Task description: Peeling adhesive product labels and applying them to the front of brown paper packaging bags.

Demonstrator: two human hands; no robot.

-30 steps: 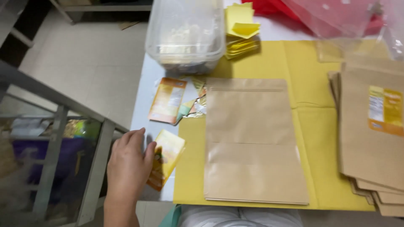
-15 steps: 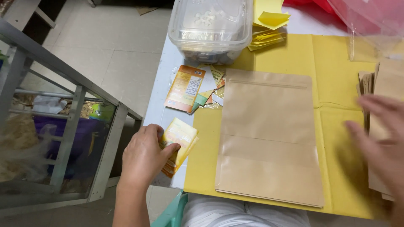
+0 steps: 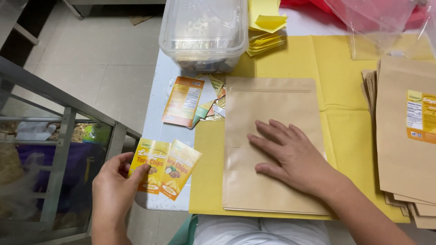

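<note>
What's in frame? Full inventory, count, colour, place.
kraft pouch: one, brown, flat on the yellow sheet, centre
yellow labels: two, yellow-orange, at the table's near left edge
loose labels: several, orange and mixed, left of the pouch
plastic tub: one, clear, top centre
pouch stack: several, brown, right; top one labelled
yellow sheet: yellow, covers the table
yellow slips: pile, right of the tub
left hand: holds the yellow labels
right hand: flat on the kraft pouch
</note>
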